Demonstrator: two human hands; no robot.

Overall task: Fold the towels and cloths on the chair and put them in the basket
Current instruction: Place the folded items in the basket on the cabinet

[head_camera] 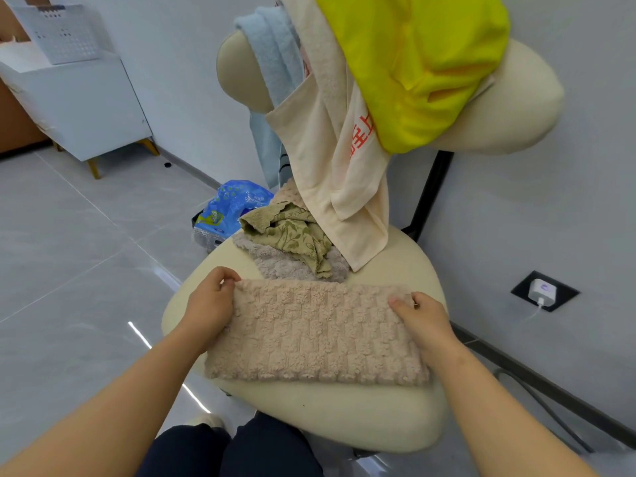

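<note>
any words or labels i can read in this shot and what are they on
cream towel: red-orange characters, partly covered by the yellow cloth, cannot be read whole.
blue bag: print too blurred to read.
white charger: a small mark, too small to read.
No other text shows.

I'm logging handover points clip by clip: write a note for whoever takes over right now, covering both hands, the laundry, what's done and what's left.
Left hand pinches the beige towel at its far left corner; right hand pinches the far right corner.
The towel lies on the chair seat, apparently folded once.
Behind it: grey cloth, green leaf cloth. Over the backrest: cream towel, blue towel, yellow cloth, all unfolded.
White basket on the far-left cabinet; contents hidden.
Left: finish this fold, fold the rest, basket everything.
</note>
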